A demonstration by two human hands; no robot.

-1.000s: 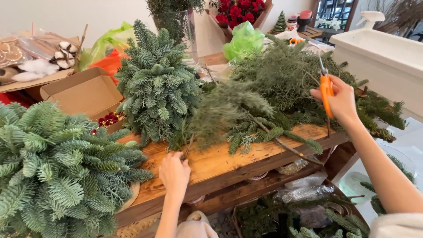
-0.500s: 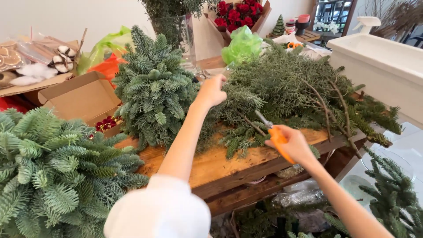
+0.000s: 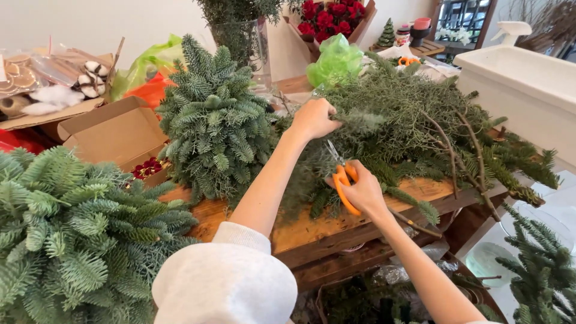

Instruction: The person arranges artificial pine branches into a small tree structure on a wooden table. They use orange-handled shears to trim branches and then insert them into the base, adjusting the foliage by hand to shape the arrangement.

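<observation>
- Evergreen sprig (image 3: 360, 123) lies on the branch pile (image 3: 420, 114) on the tabletop (image 3: 300, 231); left hand (image 3: 313, 118) fingers pinch it.
- Right hand (image 3: 360, 192) grips orange scissors (image 3: 342, 180), blades near the stem.
- Cutting step; next calls for blades squarely across the stem.

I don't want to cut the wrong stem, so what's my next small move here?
Probably close the orange scissors on the sprig: your left hand grips it above the pile of evergreen branches, and your right hand points the blades at its stem.
</observation>
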